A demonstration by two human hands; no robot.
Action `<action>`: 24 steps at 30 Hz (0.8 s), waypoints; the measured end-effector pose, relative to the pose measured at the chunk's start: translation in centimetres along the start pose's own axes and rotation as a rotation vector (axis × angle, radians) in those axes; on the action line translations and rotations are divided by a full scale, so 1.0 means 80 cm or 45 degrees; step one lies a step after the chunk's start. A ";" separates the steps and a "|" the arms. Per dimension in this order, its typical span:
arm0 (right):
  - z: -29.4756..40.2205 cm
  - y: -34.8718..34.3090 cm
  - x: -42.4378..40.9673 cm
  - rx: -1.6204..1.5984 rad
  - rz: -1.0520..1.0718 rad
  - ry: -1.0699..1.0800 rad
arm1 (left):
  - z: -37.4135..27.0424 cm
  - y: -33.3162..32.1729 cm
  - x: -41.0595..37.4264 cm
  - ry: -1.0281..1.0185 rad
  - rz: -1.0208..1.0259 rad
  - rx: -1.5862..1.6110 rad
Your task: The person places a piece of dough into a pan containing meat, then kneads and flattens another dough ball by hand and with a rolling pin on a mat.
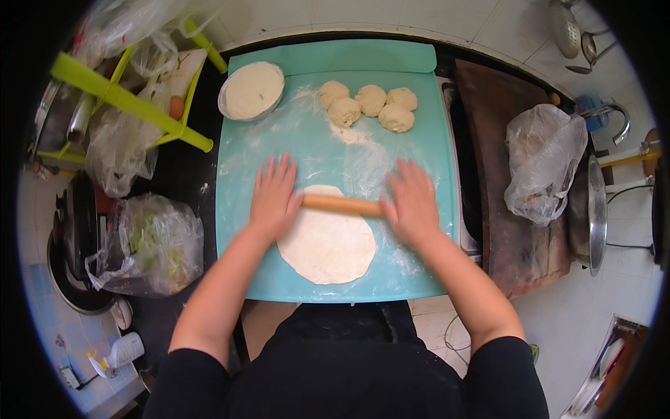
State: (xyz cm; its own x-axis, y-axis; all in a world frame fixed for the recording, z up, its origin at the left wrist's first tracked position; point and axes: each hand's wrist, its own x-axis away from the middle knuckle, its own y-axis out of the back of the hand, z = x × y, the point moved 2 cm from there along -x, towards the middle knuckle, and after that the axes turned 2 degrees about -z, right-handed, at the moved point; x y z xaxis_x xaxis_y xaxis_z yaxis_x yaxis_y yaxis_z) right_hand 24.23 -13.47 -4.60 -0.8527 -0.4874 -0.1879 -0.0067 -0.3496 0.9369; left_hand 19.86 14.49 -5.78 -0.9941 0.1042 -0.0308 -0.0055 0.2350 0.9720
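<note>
A wooden rolling pin (343, 204) lies across the upper part of a flat, roundish sheet of dough (328, 243). My left hand (275, 199) rests on the pin's left end, fingers stretched forward. On the right end lies my right hand (413, 201), its fingers spread and blurred by motion. Under everything is a floured turquoise silicone mat (235, 167), its far edge rolled over. Several dough balls (371, 100) sit in a cluster beyond the hands. At the mat's far left corner stands a bowl of flour (252, 91).
Left of the mat are a green rack (131, 105) with plastic bags and an egg (177, 107), and a clear bag of green vegetables (152, 243). To the right, a brown board (502, 157) carries a filled plastic bag (544, 162); a metal pan (596, 214) stands beyond.
</note>
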 end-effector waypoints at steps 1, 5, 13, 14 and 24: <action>0.004 0.002 0.024 0.000 0.074 0.036 | -0.008 -0.003 0.027 -0.022 0.049 0.007; 0.017 0.000 0.077 -0.095 0.028 0.206 | 0.001 -0.008 0.027 -0.101 0.117 0.062; -0.028 0.009 -0.013 -0.146 0.115 -0.176 | -0.010 0.006 -0.055 -0.349 0.012 -0.036; -0.029 0.011 -0.007 -0.230 0.085 -0.287 | -0.014 0.001 -0.025 -0.448 0.179 0.017; 0.039 0.025 0.113 -0.318 0.176 -0.085 | -0.025 0.006 0.146 0.162 -0.033 -0.013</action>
State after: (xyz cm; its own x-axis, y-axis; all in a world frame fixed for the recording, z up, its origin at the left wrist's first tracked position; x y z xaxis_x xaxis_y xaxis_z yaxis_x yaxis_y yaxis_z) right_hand 14.86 -16.05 -3.52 -0.8693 -0.4930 -0.0362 0.2335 -0.4741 0.8489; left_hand 8.01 13.86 -5.23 -0.9993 -0.0250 -0.0266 -0.0316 0.2259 0.9736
